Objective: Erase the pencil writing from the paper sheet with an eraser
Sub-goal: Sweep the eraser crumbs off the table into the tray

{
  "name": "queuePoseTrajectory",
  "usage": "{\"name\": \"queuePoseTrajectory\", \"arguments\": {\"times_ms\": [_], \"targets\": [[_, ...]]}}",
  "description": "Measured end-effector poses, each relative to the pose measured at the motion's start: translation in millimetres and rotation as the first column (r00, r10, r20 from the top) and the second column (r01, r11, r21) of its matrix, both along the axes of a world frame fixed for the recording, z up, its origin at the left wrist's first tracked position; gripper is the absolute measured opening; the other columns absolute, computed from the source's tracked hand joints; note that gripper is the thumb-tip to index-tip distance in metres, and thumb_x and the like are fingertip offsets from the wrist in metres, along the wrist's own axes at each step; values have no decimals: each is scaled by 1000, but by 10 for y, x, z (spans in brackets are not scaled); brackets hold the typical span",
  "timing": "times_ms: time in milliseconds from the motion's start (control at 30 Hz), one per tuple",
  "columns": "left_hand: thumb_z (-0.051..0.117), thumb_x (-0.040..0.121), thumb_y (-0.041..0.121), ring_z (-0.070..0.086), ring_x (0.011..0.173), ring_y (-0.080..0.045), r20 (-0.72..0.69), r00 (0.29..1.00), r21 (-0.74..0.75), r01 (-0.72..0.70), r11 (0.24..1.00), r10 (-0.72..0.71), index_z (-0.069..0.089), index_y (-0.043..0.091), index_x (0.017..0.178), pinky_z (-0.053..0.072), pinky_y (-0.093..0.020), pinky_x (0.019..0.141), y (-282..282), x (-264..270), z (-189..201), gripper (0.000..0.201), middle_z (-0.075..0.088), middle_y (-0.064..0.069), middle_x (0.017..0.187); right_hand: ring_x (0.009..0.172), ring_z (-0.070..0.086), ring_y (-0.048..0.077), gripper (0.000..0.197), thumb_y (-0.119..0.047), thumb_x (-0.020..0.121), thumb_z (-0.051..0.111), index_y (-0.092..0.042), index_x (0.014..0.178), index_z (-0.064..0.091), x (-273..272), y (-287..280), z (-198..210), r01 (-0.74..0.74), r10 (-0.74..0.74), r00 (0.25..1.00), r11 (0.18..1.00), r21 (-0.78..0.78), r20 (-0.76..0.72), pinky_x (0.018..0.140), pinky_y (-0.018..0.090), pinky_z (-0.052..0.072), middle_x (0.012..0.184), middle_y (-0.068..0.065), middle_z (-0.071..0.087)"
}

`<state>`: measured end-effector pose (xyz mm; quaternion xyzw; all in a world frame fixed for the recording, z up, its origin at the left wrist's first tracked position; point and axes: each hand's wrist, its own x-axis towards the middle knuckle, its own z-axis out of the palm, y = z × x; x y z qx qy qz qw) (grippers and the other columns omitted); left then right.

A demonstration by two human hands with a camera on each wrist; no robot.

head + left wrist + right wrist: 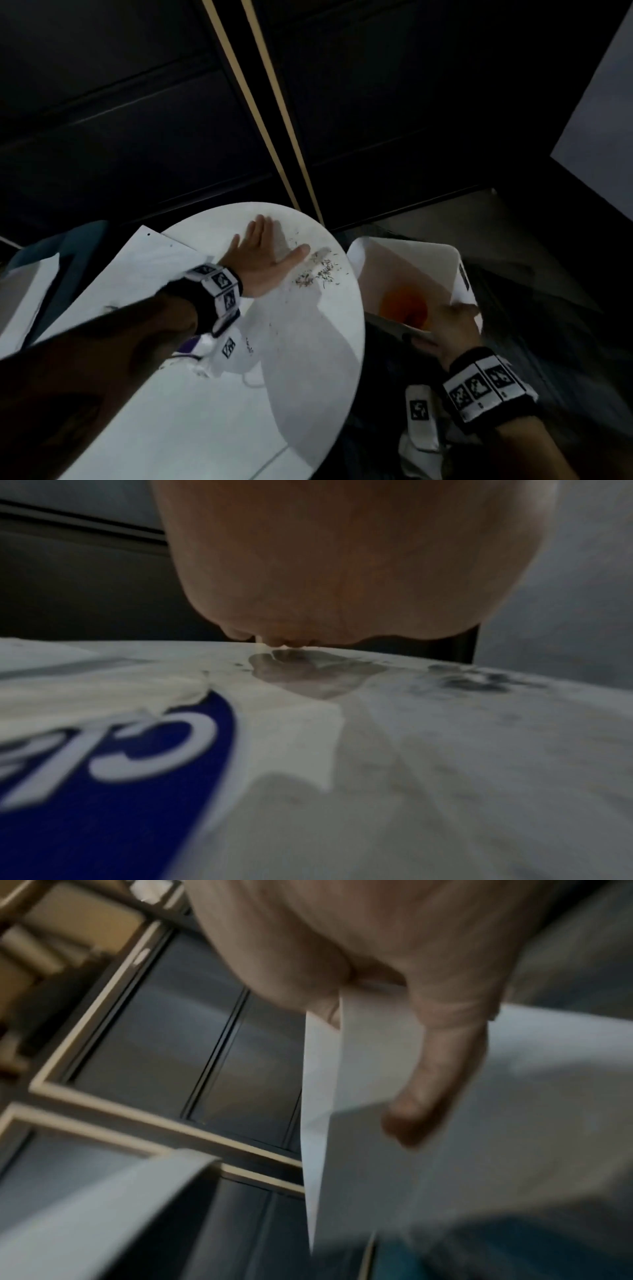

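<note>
Pinched between thumb and fingers, the right hand [448, 329] gripped a sheet [407, 274] at its lower edge, held curved just beyond the table [308, 359] rim at right of the head view; the right wrist view showed the thumb [435, 1085] lying over the sheet [369, 1053]. At centre, the left hand [263, 257] lay flat on the table, fingers straight and spread, beside eraser crumbs [318, 272] near the thumb. More paper [137, 270] lay under the left wrist. I could not make out an eraser.
</note>
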<state>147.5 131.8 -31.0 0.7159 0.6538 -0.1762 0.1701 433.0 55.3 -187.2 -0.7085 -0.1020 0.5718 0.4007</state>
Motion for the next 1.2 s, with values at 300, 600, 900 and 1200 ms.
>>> {"name": "queuePoseTrajectory", "arguments": {"times_ms": [300, 600, 900, 1200], "targets": [[1, 76, 96, -39, 150, -17, 28, 967, -67, 256, 964, -255, -37, 15, 156, -12, -39, 129, -409, 560, -177, 119, -47, -2, 161, 112, 55, 40, 30, -15, 94, 57, -3, 121, 51, 303, 41, 493, -377, 339, 754, 925, -51, 563, 85, 38, 42, 120, 22, 57], [-7, 76, 97, -30, 154, -18, 26, 998, 63, 54, 997, -55, -30, 13, 159, -10, -41, 129, -275, 75, 25, 120, -38, -5, 165, 88, 69, 39, 11, -14, 97, 51, -6, 103, 56, 176, 225, 875, -426, 240, 730, 892, 153, 640, 80, 50, 61, 99, 18, 65], [-6, 63, 106, -39, 150, -30, -4, 999, -56, 45, 997, -45, -38, 5, 152, -12, -47, 128, -495, 477, -129, 139, -48, -15, 158, 66, 73, 37, 23, -19, 81, 46, -2, 93, 58, 64, 78, 1052, -482, 260, 757, 841, 244, 599, 62, 58, 61, 81, 13, 68], [2, 72, 98, -32, 155, -27, 56, 981, -17, 189, 982, -188, -31, 5, 157, -11, -45, 129, -727, 1111, -246, 130, -41, -11, 164, 76, 64, 36, 21, -29, 80, 48, -9, 82, 56, -57, -138, 1129, -533, 274, 654, 828, 172, 705, 71, 40, 54, 76, 10, 64]]}}
